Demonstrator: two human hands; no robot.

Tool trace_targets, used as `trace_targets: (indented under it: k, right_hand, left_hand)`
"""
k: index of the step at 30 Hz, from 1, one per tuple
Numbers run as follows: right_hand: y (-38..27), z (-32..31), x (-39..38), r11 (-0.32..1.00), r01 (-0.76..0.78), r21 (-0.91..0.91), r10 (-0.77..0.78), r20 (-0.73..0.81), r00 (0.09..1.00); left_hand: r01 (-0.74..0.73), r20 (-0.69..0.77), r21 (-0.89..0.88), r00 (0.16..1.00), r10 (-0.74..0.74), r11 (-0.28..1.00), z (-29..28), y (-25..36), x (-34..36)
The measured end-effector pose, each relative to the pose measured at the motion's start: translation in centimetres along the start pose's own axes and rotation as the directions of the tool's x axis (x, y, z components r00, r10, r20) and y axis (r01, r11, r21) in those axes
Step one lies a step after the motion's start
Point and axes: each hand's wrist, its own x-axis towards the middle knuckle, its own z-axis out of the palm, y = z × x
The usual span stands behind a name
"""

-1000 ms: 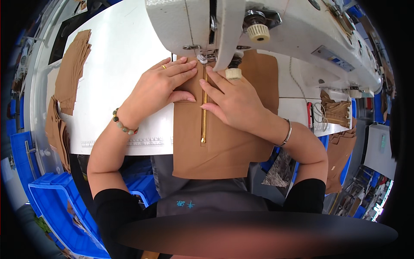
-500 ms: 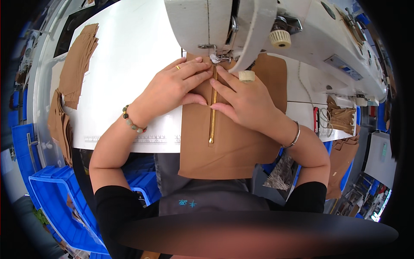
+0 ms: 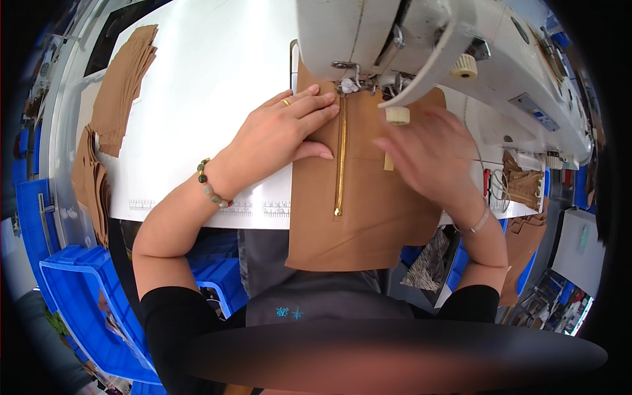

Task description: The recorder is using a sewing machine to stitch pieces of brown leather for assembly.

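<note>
A tan panel with a gold zipper along it lies under the white sewing machine's presser foot. My left hand rests open on the panel left of the zipper, fingertips just short of the foot. My right hand, smeared by motion, is right of the zipper beside a pale knob; I cannot tell its finger state or whether it touches the panel. A small yellowish strip shows on the panel at the right hand's fingers.
Stacks of tan pieces lie on the white table at left, more tan pieces at right. Blue bins stand below at left. A cord lies at the table's right.
My right hand has moved rightward off the zipper, uncovering it. My left hand stays on the panel. The whole view has shifted, so machine, panel and hands appear further right.
</note>
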Motion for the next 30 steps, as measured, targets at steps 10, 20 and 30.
trace_targets:
  k: [10,20,30]
  right_hand:
    - [29.6,-16.3,-21.1,0.523,-0.827,0.206,0.651,-0.722,0.232]
    - [44.0,-25.5,-18.1,0.365,-0.91,0.195,0.919,-0.234,0.318]
    - [41.4,-24.2,-14.9,0.404,-0.889,0.213,0.899,-0.27,0.344]
  left_hand:
    - [-0.016,-0.026,0.029,1.0,0.017,0.999,0.6,-0.1,0.0]
    - [-0.002,-0.043,0.01,0.999,0.003,1.0,1.0,0.0,-0.3]
    - [0.009,-0.046,0.026,0.999,-0.008,1.0,1.1,0.3,-0.3]
